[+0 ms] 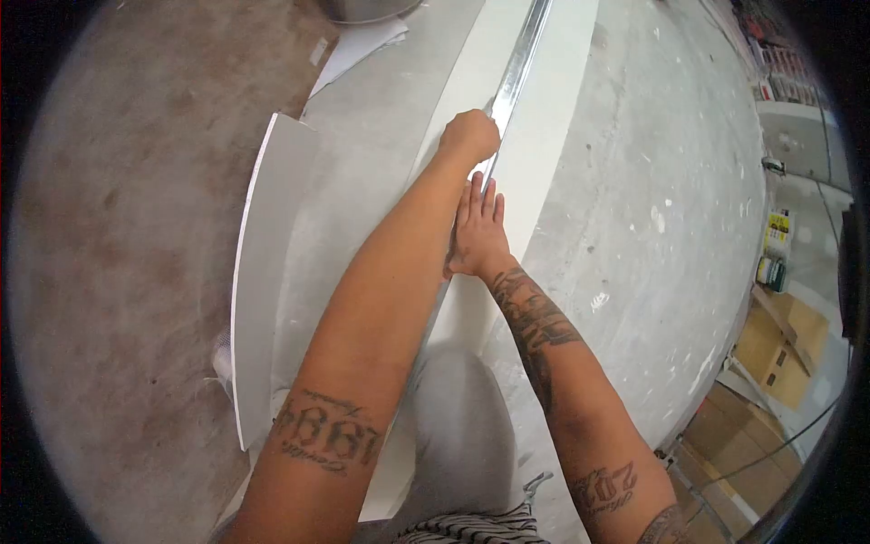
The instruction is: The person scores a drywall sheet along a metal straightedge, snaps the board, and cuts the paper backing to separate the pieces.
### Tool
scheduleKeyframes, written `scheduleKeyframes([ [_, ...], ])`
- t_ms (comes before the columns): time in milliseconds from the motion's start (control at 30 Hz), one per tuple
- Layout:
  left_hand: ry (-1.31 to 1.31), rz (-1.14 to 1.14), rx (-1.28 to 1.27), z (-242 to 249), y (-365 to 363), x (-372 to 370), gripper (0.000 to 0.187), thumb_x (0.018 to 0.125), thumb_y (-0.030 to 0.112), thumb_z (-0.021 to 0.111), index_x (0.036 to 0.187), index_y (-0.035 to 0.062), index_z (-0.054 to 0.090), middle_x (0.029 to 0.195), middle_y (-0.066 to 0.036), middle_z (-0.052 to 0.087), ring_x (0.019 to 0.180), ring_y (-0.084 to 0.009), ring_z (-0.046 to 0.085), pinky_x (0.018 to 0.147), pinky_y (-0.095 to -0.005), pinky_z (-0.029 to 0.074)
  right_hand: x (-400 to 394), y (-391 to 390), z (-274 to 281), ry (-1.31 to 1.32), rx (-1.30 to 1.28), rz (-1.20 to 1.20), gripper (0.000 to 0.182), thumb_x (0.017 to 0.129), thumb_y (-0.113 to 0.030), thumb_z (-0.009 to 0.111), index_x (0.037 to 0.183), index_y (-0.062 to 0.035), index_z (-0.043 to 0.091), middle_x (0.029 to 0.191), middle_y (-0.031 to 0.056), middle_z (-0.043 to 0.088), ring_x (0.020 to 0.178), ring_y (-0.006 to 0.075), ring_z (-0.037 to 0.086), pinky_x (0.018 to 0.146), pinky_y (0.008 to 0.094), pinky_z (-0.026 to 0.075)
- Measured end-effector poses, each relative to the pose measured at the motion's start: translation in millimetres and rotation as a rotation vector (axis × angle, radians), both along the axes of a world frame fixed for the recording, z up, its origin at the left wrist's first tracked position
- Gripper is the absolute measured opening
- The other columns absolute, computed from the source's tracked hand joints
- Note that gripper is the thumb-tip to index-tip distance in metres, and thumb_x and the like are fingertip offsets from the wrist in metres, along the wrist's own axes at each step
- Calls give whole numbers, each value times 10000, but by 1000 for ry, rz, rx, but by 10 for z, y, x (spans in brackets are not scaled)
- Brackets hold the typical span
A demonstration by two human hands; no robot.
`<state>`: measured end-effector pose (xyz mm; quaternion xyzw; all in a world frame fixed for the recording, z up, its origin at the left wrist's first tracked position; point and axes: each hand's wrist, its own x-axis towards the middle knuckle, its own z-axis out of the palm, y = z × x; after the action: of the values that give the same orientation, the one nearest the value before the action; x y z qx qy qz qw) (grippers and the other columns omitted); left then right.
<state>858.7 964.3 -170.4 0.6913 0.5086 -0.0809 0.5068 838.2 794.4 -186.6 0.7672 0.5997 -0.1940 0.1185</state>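
Spreading under both hands is a wide grey tabletop with white spots and scuffs. Past its left edge is a brown, blotchy floor. Past its right edge the room is full of stuff: a plain brown cardboard piece, a small yellow pack and a small dark green tub just below it.

A long flat white board runs over the tabletop, from the near edge toward the far end. A long shiny silver metal bar lies along the board.

The right hand lies on the bar, fingers stretched out flat. The left hand is just ahead of it, curled up at the bar; I cannot tell what its grip has inside.

A grey trouser leg covers the near part of the board, and the arms hide some of it too. By the left edge is a grey panel with a thin white rim. Near the far left corner are a white sheet and part of a round grey bucket.
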Motion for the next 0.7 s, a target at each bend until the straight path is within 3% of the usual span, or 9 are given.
scheduleKeyframes([
  [100, 75, -129, 19, -43, 100, 123, 294, 846, 224, 591, 1046, 24, 670, 1096, -197, 655, 1015, -327, 645, 866, -410, 515, 15, 13, 29, -24, -82, 19, 1515, 351, -583, 868, 1432, 133, 85, 1510, 333, 20, 1404, 496, 25, 1136, 556, 79],
  [167, 169, -242, -14, 61, 138, 165, 312, 788, 166, 647, 1069, 32, 667, 1102, -188, 657, 1028, -316, 645, 868, -393, 517, 24, -52, -71, 44, 100, 10, 1512, 355, -566, 876, 1431, 135, 79, 1508, 338, 20, 1403, 500, 13, 1132, 565, 78],
  [267, 149, -151, 97, 40, 1, 131, 305, 783, 138, 644, 1073, 46, 670, 1099, -175, 661, 1025, -319, 646, 858, -391, 524, 53, -29, -77, 51, -19, 37, 1497, 368, -573, 869, 1427, 142, 89, 1504, 343, 32, 1399, 509, 4, 1129, 571, 79],
  [400, 69, -86, 80, -23, -261, -194, 277, 821, 141, 609, 1071, 37, 669, 1064, -179, 669, 1007, -332, 650, 844, -405, 534, 35, -81, -105, 75, 49, 38, 1488, 372, -569, 869, 1429, 136, 95, 1507, 334, 42, 1396, 517, -4, 1124, 585, 73],
  [533, 72, -67, 35, 261, -568, -579, 257, 858, 195, 588, 1025, 20, 673, 1046, -193, 669, 992, -347, 650, 842, -417, 531, 48, -5, -29, 87, -214, 89, 1453, 369, -544, 878, 1465, 45, 127, 1520, 306, 44, 1389, 532, -7, 1119, 602, 78],
  [600, 62, -6, 26, 286, -757, -783, 305, 888, 271, 563, 1013, 17, 676, 1040, -204, 666, 983, -352, 651, 846, -430, 526, 47, -64, -45, 74, 93, 69, 1428, 387, -584, 852, 1471, 20, 144, 1516, 314, 38, 1388, 534, -10, 1119, 600, 83],
  [667, 97, 19, -66, 209, -969, -1035, 391, 899, 332, 531, 1023, -25, 632, 996, -255, 656, 963, -403, 638, 848, -467, 504, 95, -64, -201, 55, 42, 91, 1433, 406, -577, 850, 1456, 67, 118, 1510, 329, 17, 1389, 533, -16, 1117, 604, 82],
  [700, 103, 23, -70, 189, -1118, -1179, 391, 899, 332, 531, 1023, -25, 632, 996, -255, 656, 963, -403, 638, 848, -467, 504, 133, -106, -450, -40, 190, 111, 1435, 408, -548, 862, 1444, 96, 106, 1507, 337, 6, 1390, 532, -14, 1117, 604, 80],
])
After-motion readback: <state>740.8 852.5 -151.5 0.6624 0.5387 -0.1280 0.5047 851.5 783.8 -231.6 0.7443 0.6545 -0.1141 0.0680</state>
